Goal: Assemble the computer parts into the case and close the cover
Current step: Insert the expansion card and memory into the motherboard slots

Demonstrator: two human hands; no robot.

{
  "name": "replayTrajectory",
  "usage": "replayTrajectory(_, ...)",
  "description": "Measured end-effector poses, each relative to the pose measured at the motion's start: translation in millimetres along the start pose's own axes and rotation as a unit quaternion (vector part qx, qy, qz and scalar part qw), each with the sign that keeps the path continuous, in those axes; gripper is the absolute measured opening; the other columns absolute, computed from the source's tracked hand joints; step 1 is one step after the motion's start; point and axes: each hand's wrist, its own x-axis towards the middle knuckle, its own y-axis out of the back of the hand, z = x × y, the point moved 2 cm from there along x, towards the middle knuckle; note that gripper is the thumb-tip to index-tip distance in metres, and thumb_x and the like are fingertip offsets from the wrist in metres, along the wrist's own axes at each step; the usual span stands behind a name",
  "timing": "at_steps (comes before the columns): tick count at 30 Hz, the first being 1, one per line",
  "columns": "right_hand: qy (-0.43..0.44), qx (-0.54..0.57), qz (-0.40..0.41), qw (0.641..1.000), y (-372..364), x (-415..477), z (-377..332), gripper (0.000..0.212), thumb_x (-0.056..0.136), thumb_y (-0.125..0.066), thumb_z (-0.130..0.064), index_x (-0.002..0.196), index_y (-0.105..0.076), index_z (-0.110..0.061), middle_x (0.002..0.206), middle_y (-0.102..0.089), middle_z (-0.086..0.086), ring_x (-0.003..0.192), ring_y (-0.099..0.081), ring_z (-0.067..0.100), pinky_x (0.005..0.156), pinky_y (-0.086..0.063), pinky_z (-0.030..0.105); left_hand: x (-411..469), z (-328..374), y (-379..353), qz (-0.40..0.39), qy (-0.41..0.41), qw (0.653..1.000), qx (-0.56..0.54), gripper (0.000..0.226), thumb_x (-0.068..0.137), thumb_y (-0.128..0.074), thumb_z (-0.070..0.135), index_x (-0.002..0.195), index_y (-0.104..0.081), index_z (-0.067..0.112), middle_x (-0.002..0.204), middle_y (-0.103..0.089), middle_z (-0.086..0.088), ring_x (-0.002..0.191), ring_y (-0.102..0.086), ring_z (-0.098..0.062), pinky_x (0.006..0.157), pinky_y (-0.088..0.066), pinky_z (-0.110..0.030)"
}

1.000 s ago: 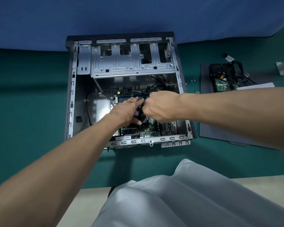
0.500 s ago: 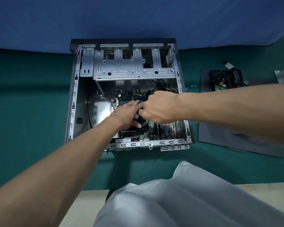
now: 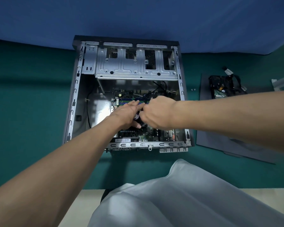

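Head view: left hand point(image 3: 126, 114) and right hand point(image 3: 157, 113) were together at a dark round part point(image 3: 137, 116) inside the open case point(image 3: 73, 102).
Left fingers lay straight across it, thumb beneath; right fingers curled against it, though whether they clamped it was hidden. The part sat over the motherboard point(image 3: 129, 132); the grey cover point(image 3: 220, 141) lay right of the case.

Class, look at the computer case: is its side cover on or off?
Off. The computer case lies open, its motherboard exposed; a grey panel, likely the cover, lies beside it.
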Motion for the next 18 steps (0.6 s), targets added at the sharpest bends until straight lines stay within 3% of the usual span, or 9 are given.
replayTrajectory(3, 0.031, -0.008, 0.032, 0.999, -3, 0, 5, 0.014, 0.096, -0.044, -0.017, 0.090, -0.056, -0.012, 0.079, -0.059, 0.005, 0.071, -0.056, 0.026, 0.059, -0.038, 0.032, 0, 1, 0, 0.007, 0.000, 1.000, 0.006, 0.100, 0.080, -0.078, 0.030, 0.155, -0.012, 0.020, 0.162, -0.011, 0.000, 0.149, -0.010, -0.017, 0.120, -0.015, -0.037)
replayTrajectory(5, -0.084, 0.147, 0.015, 0.985, -10, 4, 12, 0.019, 0.091, -0.049, -0.015, 0.073, -0.043, -0.015, 0.066, -0.045, 0.003, 0.061, -0.050, 0.024, 0.056, -0.039, 0.029, 0, 1, 0, 0.005, 0.002, 1.000, 0.015, 0.099, 0.080, -0.078, 0.031, 0.155, -0.013, 0.022, 0.162, -0.012, 0.001, 0.149, -0.011, -0.017, 0.120, -0.016, -0.037)
replayTrajectory(6, -0.173, 0.267, -0.001, 0.948, -15, 6, 18, 0.021, 0.092, -0.050, -0.016, 0.072, -0.043, -0.014, 0.068, -0.046, 0.004, 0.061, -0.051, 0.022, 0.054, -0.041, 0.028, 0, 1, -1, -0.001, 0.002, 1.000, 0.019, 0.099, 0.081, -0.077, 0.032, 0.155, -0.012, 0.025, 0.162, -0.009, 0.003, 0.149, -0.009, -0.017, 0.120, -0.016, -0.038)
replayTrajectory(9, -0.354, 0.556, -0.064, 0.749, -26, 2, 25, 0.014, 0.098, -0.046, -0.013, 0.088, -0.049, -0.002, 0.077, -0.048, 0.005, 0.058, -0.048, 0.015, 0.040, -0.038, 0.023, -1, 1, -3, -0.013, 0.006, 1.000, 0.020, 0.100, 0.082, -0.075, 0.032, 0.155, -0.006, 0.028, 0.163, -0.002, 0.004, 0.149, -0.003, -0.016, 0.121, -0.012, -0.038)
replayTrajectory(10, -0.344, 0.568, -0.087, 0.742, -24, 1, 23, 0.012, 0.099, -0.044, -0.011, 0.093, -0.047, -0.001, 0.079, -0.049, 0.006, 0.057, -0.046, 0.013, 0.037, -0.037, 0.021, -1, 0, -3, -0.012, 0.007, 1.000, 0.016, 0.100, 0.082, -0.075, 0.032, 0.155, -0.006, 0.029, 0.163, -0.002, 0.004, 0.149, -0.003, -0.016, 0.121, -0.011, -0.037)
replayTrajectory(12, -0.256, 0.459, -0.118, 0.842, -17, -1, 17, 0.014, 0.100, -0.043, -0.014, 0.105, -0.050, -0.003, 0.094, -0.055, 0.008, 0.067, -0.050, 0.016, 0.047, -0.043, 0.023, 0, -2, -2, -0.007, 0.004, 1.000, 0.006, 0.100, 0.081, -0.076, 0.030, 0.155, -0.009, 0.030, 0.163, -0.003, 0.004, 0.149, -0.004, -0.015, 0.121, -0.011, -0.035)
replayTrajectory(14, -0.141, 0.222, -0.101, 0.959, -10, -2, 6, 0.024, 0.099, -0.042, -0.014, 0.121, -0.049, -0.004, 0.096, -0.055, 0.007, 0.077, -0.049, 0.022, 0.060, -0.041, 0.029, 0, -2, -1, -0.002, 0.001, 1.000, 0.002, 0.099, 0.081, -0.077, 0.030, 0.155, -0.012, 0.030, 0.163, -0.005, 0.003, 0.149, -0.005, -0.015, 0.121, -0.012, -0.035)
replayTrajectory(16, -0.054, 0.019, -0.018, 0.998, -3, -1, 3, 0.021, 0.099, -0.041, -0.015, 0.113, -0.054, -0.009, 0.096, -0.061, 0.008, 0.073, -0.047, 0.025, 0.060, -0.038, 0.033, 0, -2, -1, 0.002, 0.000, 1.000, 0.001, 0.099, 0.081, -0.077, 0.030, 0.155, -0.012, 0.025, 0.163, -0.006, 0.002, 0.149, -0.006, -0.015, 0.121, -0.012, -0.036)
replayTrajectory(18, 0.030, -0.059, 0.022, 0.998, -5, 0, 4, 0.017, 0.098, -0.041, -0.018, 0.100, -0.057, -0.012, 0.098, -0.065, 0.010, 0.073, -0.052, 0.026, 0.060, -0.038, 0.033, -1, -1, -1, 0.004, 0.001, 1.000, -0.001, 0.102, 0.081, -0.077, 0.029, 0.155, -0.008, 0.019, 0.163, -0.007, -0.001, 0.149, -0.006, -0.016, 0.120, -0.012, -0.035)
